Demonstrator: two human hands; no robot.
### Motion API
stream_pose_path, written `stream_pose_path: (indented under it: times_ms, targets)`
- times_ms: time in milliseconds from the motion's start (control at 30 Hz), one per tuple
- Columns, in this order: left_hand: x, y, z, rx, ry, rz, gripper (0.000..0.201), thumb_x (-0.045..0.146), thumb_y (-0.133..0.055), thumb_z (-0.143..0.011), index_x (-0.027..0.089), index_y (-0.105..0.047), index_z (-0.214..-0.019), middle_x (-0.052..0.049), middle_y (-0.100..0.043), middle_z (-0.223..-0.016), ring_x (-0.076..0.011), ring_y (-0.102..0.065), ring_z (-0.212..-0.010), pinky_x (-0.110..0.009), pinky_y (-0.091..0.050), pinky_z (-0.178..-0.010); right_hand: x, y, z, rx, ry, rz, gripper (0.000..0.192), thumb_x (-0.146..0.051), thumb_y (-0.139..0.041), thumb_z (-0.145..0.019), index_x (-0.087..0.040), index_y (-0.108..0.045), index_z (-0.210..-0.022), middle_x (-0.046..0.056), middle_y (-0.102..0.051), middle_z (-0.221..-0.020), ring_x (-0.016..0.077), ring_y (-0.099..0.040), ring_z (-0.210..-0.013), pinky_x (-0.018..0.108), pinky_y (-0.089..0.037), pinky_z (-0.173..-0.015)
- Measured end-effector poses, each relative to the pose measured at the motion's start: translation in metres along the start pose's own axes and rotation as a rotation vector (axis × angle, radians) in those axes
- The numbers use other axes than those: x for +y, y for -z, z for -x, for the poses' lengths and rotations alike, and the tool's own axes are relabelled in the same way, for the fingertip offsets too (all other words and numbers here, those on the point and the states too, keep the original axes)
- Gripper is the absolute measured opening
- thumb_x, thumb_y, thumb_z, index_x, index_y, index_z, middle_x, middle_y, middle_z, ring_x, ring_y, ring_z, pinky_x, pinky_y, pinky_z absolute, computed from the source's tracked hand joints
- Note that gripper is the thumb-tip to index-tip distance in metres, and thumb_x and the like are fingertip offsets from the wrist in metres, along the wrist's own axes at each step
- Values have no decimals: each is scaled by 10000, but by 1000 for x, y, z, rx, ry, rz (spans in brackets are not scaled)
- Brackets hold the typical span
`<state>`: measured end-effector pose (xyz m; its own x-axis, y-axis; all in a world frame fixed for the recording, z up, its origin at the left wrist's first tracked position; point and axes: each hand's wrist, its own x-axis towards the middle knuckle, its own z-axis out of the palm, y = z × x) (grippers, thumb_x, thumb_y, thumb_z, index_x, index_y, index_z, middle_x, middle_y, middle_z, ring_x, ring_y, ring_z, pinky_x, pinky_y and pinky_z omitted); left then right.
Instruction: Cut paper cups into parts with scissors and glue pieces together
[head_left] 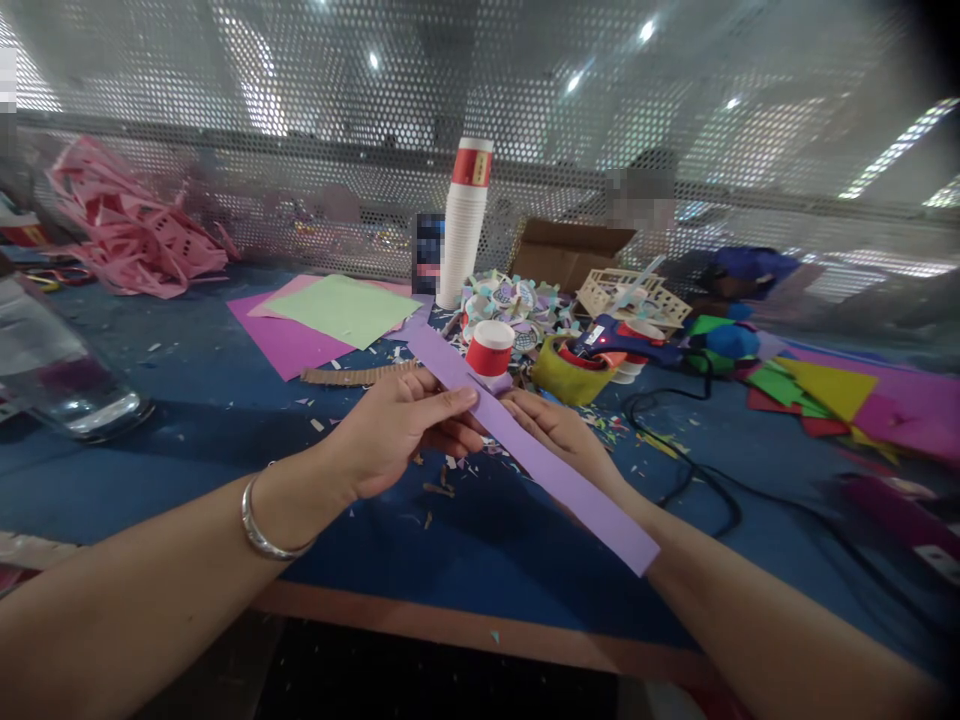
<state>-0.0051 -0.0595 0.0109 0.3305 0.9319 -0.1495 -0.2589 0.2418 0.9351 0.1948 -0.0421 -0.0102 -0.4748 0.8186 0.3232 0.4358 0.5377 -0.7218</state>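
Backdrop: perforated metal screen (525,110) spans the whole upper half of the frame, ceiling lights glinting through its holes.
Work surface: blue table (187,470) fills the lower half, littered with paper scraps; a wooden edge runs along the bottom.
Pink offcuts (135,225): tangled heap at upper left, against the screen.
Paper sheets (330,315): green over pink and magenta, left of centre.
Coloured card (832,395): yellow, green, red and magenta pieces at right.
Glass jar (52,370): lying at the left edge.
Cardboard box (566,250): open, behind centre, near the screen.
Cup stack (465,220): white with a red band, upright at upper centre.
Glue gun (637,340): blue, right of centre, its black cable trailing toward lower right.
Tape roll (566,375): yellow-green, just right of the hands.
Red paper cup (490,348): standing just behind the strip.
Purple paper strip (525,445): long, running diagonally from centre to lower right, raised above the table.
Left hand (397,425): centre frame, bangle at the wrist, thumb and fingers pinching the strip near its upper part.
Right hand (559,430): beneath the strip, fingers supporting it from below, partly hidden.
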Motion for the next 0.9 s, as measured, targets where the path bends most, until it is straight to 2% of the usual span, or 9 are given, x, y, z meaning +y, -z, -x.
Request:
stream_pose_path:
  times_ms: [300, 533, 667, 767, 900]
  targets:
    - [-1, 0, 1, -24, -5, -1, 174, 179, -650, -922, 140, -714, -766, -19, -729, -638, -77, -639, -495, -158, -460, -467, -1, 1, 1, 6, 23, 6, 338, -449, -429, -1012, -214, -586, -826, 35, -619, -787, 171, -593, -727, 296, -464, -667]
    - [2, 6, -1, -47, -74, -94, 160, 248, -700, -899, 138, -750, -794, -41, -750, -687, -114, -696, -592, -196, -553, -570, -6, 3, 0, 8, 20, 10, 362, -481, -424, -1017, -214, -562, -815, 23, -606, -765, 159, -584, -703, 270, -467, -645]
    - [3, 11, -3, 10, -132, -90, 183, 305, -706, -896, 136, -748, -842, -60, -767, -729, -148, -728, -632, -231, -593, -601, -5, 2, 0, -19, 34, -2, 337, -466, -421, -1012, -222, -547, -815, 28, -612, -778, 165, -586, -722, 283, -477, -670]
    - [3, 13, -3, 38, -152, -96, 160, 287, -725, -883, 133, -743, -843, -50, -764, -734, -139, -723, -624, -227, -600, -611, -4, 2, 0, -36, 30, -13, 303, -423, -415, -1004, -222, -534, -811, 21, -588, -760, 155, -558, -698, 281, -466, -659]
    - [2, 14, -4, -7, -132, -99, 153, 274, -725, -886, 129, -753, -848, -46, -761, -738, -121, -712, -629, -202, -587, -608, -4, 3, 0, -33, 35, -32, 274, -390, -420, -994, -217, -533, -813, 17, -580, -763, 149, -551, -700, 277, -457, -658]
